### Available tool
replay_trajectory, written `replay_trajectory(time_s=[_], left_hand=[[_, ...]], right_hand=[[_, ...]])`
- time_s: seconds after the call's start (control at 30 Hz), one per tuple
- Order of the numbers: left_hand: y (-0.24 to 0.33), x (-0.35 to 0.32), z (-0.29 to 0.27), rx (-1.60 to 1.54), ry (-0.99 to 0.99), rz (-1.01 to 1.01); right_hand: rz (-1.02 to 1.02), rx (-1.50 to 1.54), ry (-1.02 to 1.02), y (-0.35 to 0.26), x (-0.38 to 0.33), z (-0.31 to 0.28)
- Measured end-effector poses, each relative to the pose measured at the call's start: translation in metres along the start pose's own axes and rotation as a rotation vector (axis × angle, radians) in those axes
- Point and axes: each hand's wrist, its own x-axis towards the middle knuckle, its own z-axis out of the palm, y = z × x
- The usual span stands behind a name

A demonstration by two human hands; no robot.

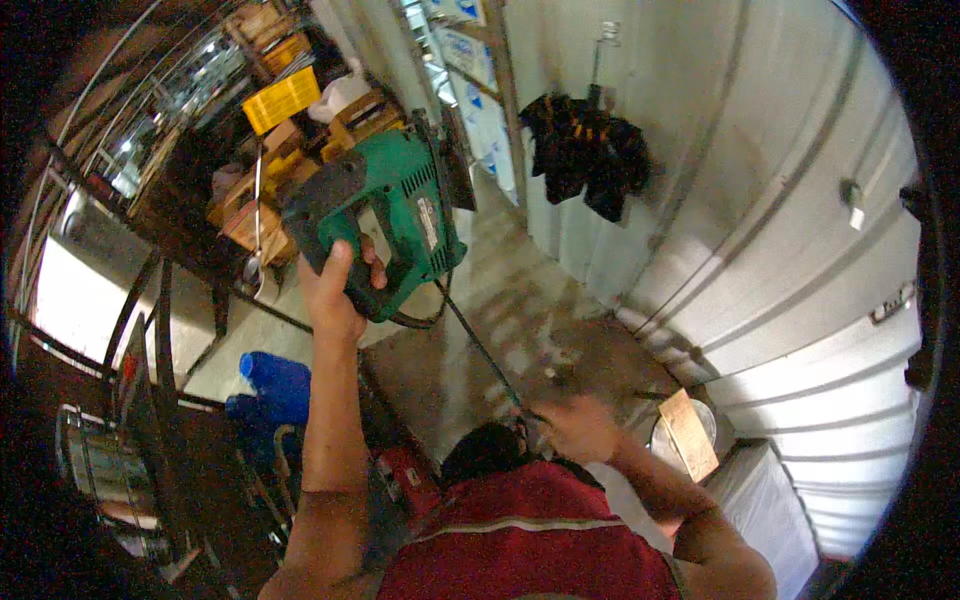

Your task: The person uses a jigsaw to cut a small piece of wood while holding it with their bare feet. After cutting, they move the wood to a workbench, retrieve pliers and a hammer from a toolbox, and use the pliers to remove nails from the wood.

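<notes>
My left hand (345,285) is wrapped round the loop handle of a green and black jigsaw (405,200), raised in front of me on the left. The tool lies on its side in the air, its dark base plate (457,175) facing right. A black power cord (480,345) loops from its near end and runs down to my right hand (578,425). That hand is close to my body, somewhat blurred, with its fingers closed on the cord. Where the cord goes beyond the fingers is hard to make out.
Boxes and a yellow crate (280,100) are piled at the far left. A blue jug (275,385) stands left of my arm. Black work gear (590,150) hangs on the corrugated metal wall (780,190). A wooden board (688,435) lies over a round container at right.
</notes>
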Motion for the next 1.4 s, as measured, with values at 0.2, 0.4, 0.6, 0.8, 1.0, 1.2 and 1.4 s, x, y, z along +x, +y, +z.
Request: replay_trajectory(time_s=[0.2, 0.4, 0.6, 0.8, 1.0, 1.2, 1.4], left_hand=[[0.018, 0.0, -0.083, 0.433, 0.017, -0.184], [0.029, 0.022, -0.184, 0.328, -0.094, -0.407], [0.003, 0.055, -0.294, -0.123, 0.032, -0.443], [-0.045, 0.141, -0.315, -0.513, 0.213, -0.152], [-0.049, 0.298, -0.354, -0.357, 0.343, 0.268], [-0.037, 0.439, -0.451, 0.115, 0.539, 0.41], [-0.053, 0.523, -0.514, 0.736, 0.743, 0.146]], right_hand=[[-0.34, 0.029, 0.756, -0.012, 0.18, -0.124], [-0.314, 0.21, 0.593, -0.038, 0.406, -0.17], [-0.497, 0.455, 0.408, -0.023, 0.639, -0.125], [-0.775, 0.775, 0.257, 0.041, 0.795, 0.047], [-0.26, 0.799, -0.193, 0.074, 0.798, 0.183], [-0.497, 0.127, -0.158, 0.074, 0.838, 0.024], [-0.816, -0.295, 0.068, -0.024, 1.022, -0.17]])
